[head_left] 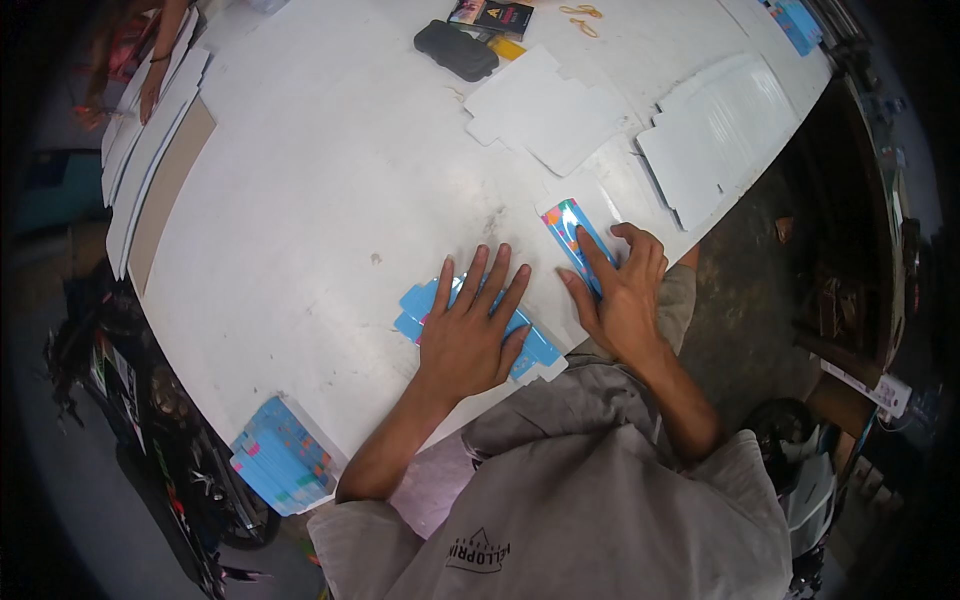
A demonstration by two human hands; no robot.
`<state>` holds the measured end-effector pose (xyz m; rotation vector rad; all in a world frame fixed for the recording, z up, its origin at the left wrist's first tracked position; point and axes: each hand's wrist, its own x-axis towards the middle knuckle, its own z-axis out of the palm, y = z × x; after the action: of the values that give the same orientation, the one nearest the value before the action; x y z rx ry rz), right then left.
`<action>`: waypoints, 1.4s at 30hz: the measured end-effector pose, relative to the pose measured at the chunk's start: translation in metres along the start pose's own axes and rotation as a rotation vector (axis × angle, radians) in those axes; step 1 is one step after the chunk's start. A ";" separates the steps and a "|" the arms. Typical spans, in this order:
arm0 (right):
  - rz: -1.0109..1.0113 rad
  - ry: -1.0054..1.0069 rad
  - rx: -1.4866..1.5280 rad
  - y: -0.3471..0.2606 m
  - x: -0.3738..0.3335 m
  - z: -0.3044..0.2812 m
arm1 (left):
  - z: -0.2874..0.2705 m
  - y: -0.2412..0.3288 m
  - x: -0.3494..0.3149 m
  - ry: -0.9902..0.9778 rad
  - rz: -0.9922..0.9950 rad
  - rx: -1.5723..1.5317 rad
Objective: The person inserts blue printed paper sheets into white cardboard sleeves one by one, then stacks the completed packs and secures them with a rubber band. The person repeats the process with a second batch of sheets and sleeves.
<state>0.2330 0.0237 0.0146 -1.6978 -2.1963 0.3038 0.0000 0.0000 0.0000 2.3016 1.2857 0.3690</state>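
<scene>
My left hand (468, 325) lies flat, fingers spread, on a blue die-cut carton blank (540, 350) with pink patches. The palm hides the blank's middle; its notched ends show on both sides. To the right, my right hand (625, 295) rests over a narrow blue folded carton (562, 215) with orange and pink patterning. Its index finger presses on the carton's top face, and the thumb lies by the left edge. The other fingers are bent at the right side, apart from the thumb. A pale flap shows beyond this carton.
A stack of blue cartons (285, 455) sits at the table's near left corner. White blanks (550, 110) and a white stack (720, 135) lie at the right. Far off are a dark case (456, 50) and rubber bands (583, 20). Another person's hand (152, 88) touches boards at far left.
</scene>
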 end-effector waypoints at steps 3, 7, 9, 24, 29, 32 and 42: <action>-0.038 -0.016 0.058 -0.001 0.001 0.001 | 0.002 0.000 0.000 0.020 0.007 0.069; 0.089 -0.141 0.616 -0.028 -0.001 -0.007 | 0.004 0.008 -0.002 -0.082 0.093 0.259; 0.215 -0.434 0.665 -0.032 0.003 -0.004 | 0.006 0.007 0.001 -0.105 0.163 0.261; -0.796 0.087 -0.417 0.071 0.146 -0.009 | -0.008 0.012 0.013 -0.013 0.128 0.018; -0.775 0.326 -0.279 0.033 0.098 -0.034 | -0.006 0.011 0.011 -0.015 0.118 0.024; -0.750 0.243 -0.131 0.021 0.066 -0.016 | -0.004 0.012 0.013 -0.003 0.102 0.053; 0.113 -0.292 0.574 0.006 0.055 -0.013 | 0.009 0.010 0.007 0.223 0.070 -0.044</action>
<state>0.2314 0.0776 0.0318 -1.5120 -1.9264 1.1504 0.0152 -0.0017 -0.0025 2.3242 1.2880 0.6876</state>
